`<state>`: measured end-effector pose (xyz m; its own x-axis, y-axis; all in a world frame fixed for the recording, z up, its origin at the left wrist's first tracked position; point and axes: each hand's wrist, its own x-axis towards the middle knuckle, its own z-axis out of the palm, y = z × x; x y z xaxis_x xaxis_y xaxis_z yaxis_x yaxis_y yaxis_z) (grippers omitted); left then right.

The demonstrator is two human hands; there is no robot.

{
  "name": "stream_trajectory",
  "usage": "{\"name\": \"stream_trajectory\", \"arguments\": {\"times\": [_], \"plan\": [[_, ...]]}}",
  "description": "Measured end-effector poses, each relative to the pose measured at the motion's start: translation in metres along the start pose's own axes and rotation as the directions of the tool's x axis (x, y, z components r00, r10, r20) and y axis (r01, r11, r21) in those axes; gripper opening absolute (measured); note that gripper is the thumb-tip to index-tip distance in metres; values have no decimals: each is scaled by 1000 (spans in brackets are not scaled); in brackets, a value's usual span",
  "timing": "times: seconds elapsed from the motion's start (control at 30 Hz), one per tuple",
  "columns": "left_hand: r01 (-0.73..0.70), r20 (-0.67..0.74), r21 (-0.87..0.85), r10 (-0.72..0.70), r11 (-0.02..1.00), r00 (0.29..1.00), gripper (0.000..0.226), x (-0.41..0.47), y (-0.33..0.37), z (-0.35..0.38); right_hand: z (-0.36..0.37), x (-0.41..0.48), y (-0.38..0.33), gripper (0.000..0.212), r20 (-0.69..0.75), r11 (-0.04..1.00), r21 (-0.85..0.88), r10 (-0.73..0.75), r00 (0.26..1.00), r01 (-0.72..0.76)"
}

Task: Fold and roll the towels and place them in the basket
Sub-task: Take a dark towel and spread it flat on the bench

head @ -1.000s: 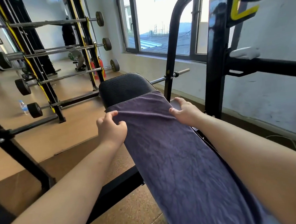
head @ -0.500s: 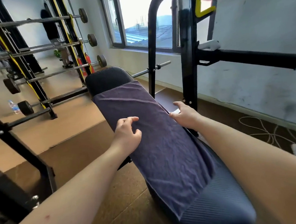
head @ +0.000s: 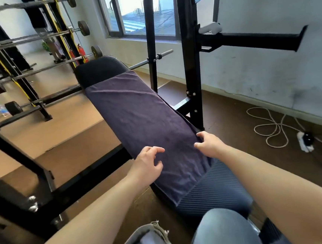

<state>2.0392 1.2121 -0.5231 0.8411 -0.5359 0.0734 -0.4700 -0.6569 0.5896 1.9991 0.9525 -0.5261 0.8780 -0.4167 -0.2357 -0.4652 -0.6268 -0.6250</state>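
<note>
1. Purple-grey terry cloth, the towel (head: 142, 119) lies flat and lengthwise on the black ribbed bench pad (head: 212, 193). Its far hem points toward 11 o'clock and its near hem toward 5 o'clock, short of the pad's near end.
2. It looks light, soft and limp, with shallow creases. I judge it will sag and bunch if lifted by one point, and the smooth pad beneath may let it slide.
3. The best hold, in my judgement, is both near corners at once, or matching spots on the two long edges, so a fold stays square. For rolling, flat palms across the near hem should serve.
4. The left hand (head: 147, 165) is at the towel's 9 o'clock edge, fingers bent claw-like over the cloth and gripping nothing visible.
5. The right hand (head: 210, 145) is at the 3 o'clock edge, fingers curled on the hem. I cannot tell whether it pinches the cloth. The hands are apart, the towel's width between them.
6. Further out, a black rack upright (head: 190, 69) stands at 1 o'clock just beside the pad. Barbells (head: 40, 37) hang at 10 o'clock, and a white cord (head: 271, 129) coils on the floor at 3 o'clock. No basket shows.
</note>
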Motion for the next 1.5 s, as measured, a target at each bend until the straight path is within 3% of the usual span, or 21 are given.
{"name": "stream_trajectory", "arguments": {"times": [0.17,0.3,0.4,0.5,0.6,0.7,0.8,0.9,1.03,1.17,1.23,1.33,1.5], "plan": [[-75,98,4,74,997,992,35,-15,-2,28,10,-4,28,50,-20,998,-5,66,998,-66],[-254,183,86,235,963,955,33,-30,-13,41,20,-3,48,36,-58,997,-31,69,996,-71],[-427,365,220,332,877,870,45,-37,-17,40,23,-2,58,38,-68,995,-58,79,995,-83],[-591,519,379,366,712,773,53,-41,-23,39,24,1,64,40,-100,993,-35,105,989,-109],[-660,508,467,432,588,745,46,-45,-31,44,24,-1,67,45,-122,991,-16,129,984,-132],[-665,444,452,497,594,746,36,-45,-35,46,27,-4,71,37,-146,985,22,175,974,-174],[-642,417,391,495,659,762,16,-46,-36,42,31,-8,74,27,-134,962,91,266,955,-256],[-617,325,340,527,710,785,16,-49,-35,44,33,-11,75,34,-124,952,137,291,949,-274],[-426,203,168,392,889,897,10,-51,-26,42,26,-12,75,25,-141,911,291,342,929,-291],[-187,52,19,186,982,981,21,-46,-20,35,15,-8,72,16,40,569,768,416,909,-294],[-55,-47,-87,51,995,998,23,-42,-17,31,8,-6,68,7,51,489,836,381,923,-248],[109,-134,-287,-152,952,979,18,-34,-10,20,-6,-1,57,18,-10,466,871,329,944,-153],[118,-208,-391,-212,913,955,20,-17,-7,-4,-29,11,20,28,-41,400,915,215,976,-50]]}}
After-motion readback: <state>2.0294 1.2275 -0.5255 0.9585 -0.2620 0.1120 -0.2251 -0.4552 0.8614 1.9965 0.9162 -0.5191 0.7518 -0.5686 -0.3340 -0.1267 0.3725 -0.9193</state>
